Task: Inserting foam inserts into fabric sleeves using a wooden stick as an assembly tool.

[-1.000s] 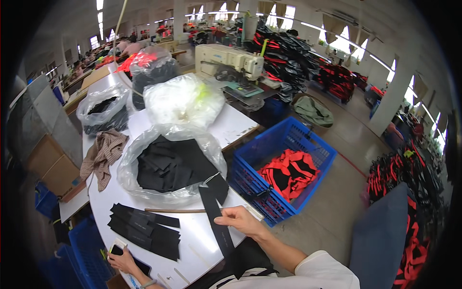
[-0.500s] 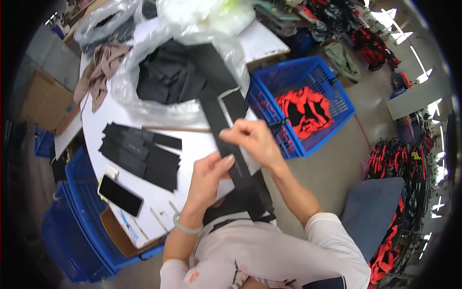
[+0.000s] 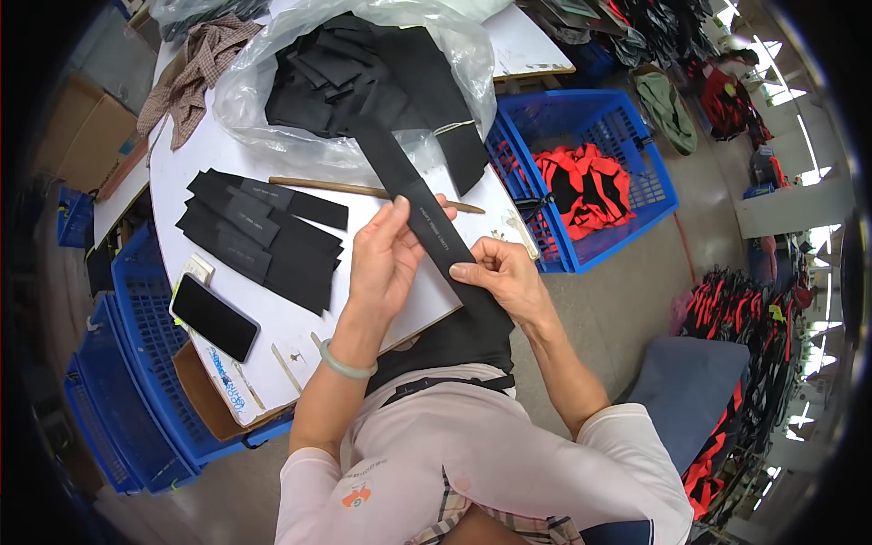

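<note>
A long black fabric strip (image 3: 430, 221) with small printing is stretched between my hands. My left hand (image 3: 389, 254) grips its left edge around the middle, thumb on top. Lower down, my right hand (image 3: 506, 279) pinches the strip's right edge between thumb and fingers. The far end of the strip reaches to the clear plastic bag (image 3: 241, 100), which is full of black fabric pieces (image 3: 336, 77). To the left of my left hand, a fanned stack of black strips (image 3: 263, 236) lies on the white table (image 3: 381, 318).
A wooden stick (image 3: 341, 188) lies across the table, partly behind the strip. A phone (image 3: 215, 318) rests near the table's left edge, and a checked cloth (image 3: 195, 82) lies behind. Blue crates stand on both sides; the right crate (image 3: 581, 259) holds red and black fabric.
My right hand has moved down along the strip, from above my left hand to below it. My left hand has risen, and the strip's printing now faces up between them.
</note>
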Demonstrator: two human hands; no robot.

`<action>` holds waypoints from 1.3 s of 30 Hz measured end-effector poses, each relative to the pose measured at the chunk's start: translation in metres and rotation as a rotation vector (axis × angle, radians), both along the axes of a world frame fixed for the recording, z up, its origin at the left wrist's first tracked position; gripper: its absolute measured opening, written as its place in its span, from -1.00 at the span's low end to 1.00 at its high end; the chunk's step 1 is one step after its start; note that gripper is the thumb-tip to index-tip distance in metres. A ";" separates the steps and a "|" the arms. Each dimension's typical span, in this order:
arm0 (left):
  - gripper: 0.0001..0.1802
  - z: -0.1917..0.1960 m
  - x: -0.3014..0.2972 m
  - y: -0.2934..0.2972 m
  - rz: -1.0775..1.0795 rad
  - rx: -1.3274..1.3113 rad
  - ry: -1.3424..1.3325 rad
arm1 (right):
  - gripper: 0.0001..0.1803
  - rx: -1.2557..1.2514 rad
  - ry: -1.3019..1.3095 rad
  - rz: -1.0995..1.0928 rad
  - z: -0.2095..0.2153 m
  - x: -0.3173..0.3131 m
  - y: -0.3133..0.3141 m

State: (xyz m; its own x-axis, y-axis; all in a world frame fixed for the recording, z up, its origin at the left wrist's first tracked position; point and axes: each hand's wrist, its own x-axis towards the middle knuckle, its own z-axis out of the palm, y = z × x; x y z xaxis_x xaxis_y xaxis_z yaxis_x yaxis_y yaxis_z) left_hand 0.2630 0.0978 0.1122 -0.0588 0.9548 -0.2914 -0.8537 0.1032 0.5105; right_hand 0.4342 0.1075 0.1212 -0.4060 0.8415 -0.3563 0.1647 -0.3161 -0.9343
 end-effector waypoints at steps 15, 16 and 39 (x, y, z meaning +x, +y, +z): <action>-0.61 -0.035 -0.138 -0.056 0.963 -0.229 1.338 | -0.65 0.401 0.006 0.479 -0.054 -0.184 0.046; -0.51 -0.045 -0.146 -0.058 0.967 -0.334 1.620 | -0.67 0.493 -0.070 0.488 -0.066 -0.201 0.056; -0.45 -0.104 -0.140 -0.013 0.530 -0.825 2.093 | -0.77 0.843 -0.178 -0.023 -0.055 -0.171 0.064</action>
